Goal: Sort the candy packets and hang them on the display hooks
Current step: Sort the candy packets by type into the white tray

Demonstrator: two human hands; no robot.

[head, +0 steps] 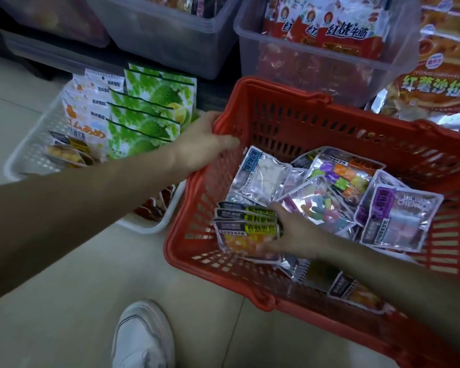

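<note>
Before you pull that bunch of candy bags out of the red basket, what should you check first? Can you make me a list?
1. Right hand has a firm hold on the stack of yellow-label packets: ok, its fingers curl round the stack's edge.
2. Left hand steadies the red basket: ok, it grips the rim.
3. All packets in the stack are the same kind: cannot tell, the labels look alike but the picture is blurred.
4. No other packet lies on top of the stack: ok.
5. Display hooks are in sight to aim for: not ok, none are in view.
6. Hanging holes in the packets are whole: cannot tell.
</note>
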